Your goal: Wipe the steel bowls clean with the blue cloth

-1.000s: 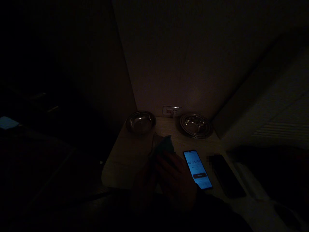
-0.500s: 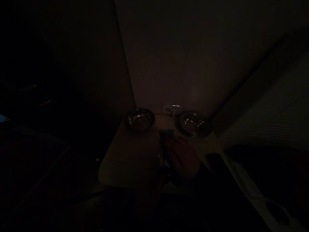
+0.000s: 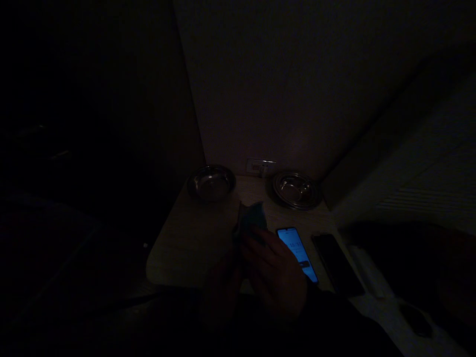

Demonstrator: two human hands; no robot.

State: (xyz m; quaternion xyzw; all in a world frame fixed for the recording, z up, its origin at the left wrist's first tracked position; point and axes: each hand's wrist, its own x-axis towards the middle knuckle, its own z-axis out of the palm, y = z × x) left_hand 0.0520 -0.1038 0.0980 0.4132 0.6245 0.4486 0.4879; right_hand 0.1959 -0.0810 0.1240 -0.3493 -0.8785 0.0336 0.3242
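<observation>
I am seeing the bluish cloth (image 3: 254,216) pointing away beyond my right hand (image 3: 277,272), which is gripping it nearer; my left hand (image 3: 222,287) is close beside, grip I cannot tell.

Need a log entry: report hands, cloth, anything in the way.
Right hand on bluish cloth. Left hand alongside, grip too dark to tell. Lit phone close by right hand.

I make out a dim indoor room, possibly a home, from the wall socket (image 3: 261,166), metal bowls (image 3: 211,183) and wood-grained surface (image 3: 189,243).
</observation>
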